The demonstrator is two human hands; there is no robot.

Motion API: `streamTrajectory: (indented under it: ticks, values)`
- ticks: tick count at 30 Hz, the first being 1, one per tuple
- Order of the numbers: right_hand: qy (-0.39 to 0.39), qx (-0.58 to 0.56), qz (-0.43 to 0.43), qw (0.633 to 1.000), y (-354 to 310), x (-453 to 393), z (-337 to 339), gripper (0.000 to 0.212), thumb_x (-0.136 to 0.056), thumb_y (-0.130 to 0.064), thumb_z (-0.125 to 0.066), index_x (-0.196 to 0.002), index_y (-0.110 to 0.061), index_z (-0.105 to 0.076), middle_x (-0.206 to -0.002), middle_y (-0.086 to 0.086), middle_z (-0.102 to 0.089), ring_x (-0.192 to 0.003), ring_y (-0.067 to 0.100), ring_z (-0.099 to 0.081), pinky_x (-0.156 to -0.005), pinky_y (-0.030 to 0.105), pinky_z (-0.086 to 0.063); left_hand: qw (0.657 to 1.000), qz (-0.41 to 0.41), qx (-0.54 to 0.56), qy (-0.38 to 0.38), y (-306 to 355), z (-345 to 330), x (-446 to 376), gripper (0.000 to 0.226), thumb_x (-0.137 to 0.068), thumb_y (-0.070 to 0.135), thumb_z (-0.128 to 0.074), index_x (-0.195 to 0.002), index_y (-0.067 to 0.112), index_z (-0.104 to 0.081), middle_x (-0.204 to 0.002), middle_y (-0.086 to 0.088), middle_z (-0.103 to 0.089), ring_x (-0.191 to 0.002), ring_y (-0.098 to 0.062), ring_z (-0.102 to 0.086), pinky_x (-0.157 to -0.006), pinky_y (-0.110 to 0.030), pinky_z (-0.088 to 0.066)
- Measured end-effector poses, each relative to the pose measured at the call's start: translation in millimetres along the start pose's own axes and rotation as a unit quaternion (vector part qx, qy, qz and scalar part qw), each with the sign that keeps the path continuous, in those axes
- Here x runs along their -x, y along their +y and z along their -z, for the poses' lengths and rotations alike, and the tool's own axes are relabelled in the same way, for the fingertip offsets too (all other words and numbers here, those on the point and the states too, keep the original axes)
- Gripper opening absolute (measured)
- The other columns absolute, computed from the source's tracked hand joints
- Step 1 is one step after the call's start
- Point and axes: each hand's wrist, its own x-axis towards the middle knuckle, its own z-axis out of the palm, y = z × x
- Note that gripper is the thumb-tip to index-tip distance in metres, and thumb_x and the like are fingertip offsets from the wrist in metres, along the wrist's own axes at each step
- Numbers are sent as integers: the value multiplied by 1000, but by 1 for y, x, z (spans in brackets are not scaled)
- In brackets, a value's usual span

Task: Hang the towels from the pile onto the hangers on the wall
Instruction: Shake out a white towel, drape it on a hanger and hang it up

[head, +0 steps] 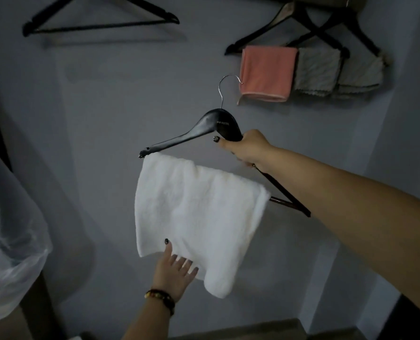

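Observation:
A white towel (194, 214) is draped over the bar of a black hanger (218, 126) that I hold in mid-air in front of the grey wall. My right hand (247, 147) grips the hanger just right of its neck; its metal hook points up. My left hand (174, 271) reaches up from below, its straight fingers touching the towel's lower edge. On the wall at the upper right, crossed dark hangers (309, 28) carry a pink towel (267, 72) and grey towels (326, 69). An empty black hanger (101, 20) hangs at the upper left.
Clear plastic sheeting (10, 241) bulges in at the left edge. A dark vertical edge (415, 320) stands at the lower right. A pale surface (241, 332) shows along the bottom.

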Motion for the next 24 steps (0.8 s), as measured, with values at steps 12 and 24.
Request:
streamTrajectory:
  ticks: [12,24]
  values:
    - [4,10,-16,1000,-38,-32,-10,49,-89,-57,-54,-67,-14,-50,-56,2,-44,-40,14,-30,-41,16,-25,996,-70,47,-17,14,-52,-24,78,-67,73,-65,-124,20,-64,-121,-12,-67,-113,-39,-61,-103,-58,-41]
    - [96,26,-36,994,-41,-68,58,42,-90,-43,-57,-64,-11,-49,-57,5,-44,-42,15,-30,-45,22,-22,921,-323,-82,202,48,-108,15,41,-95,35,-58,-129,14,-52,-106,5,-54,-97,-18,-52,-84,-29,-40]
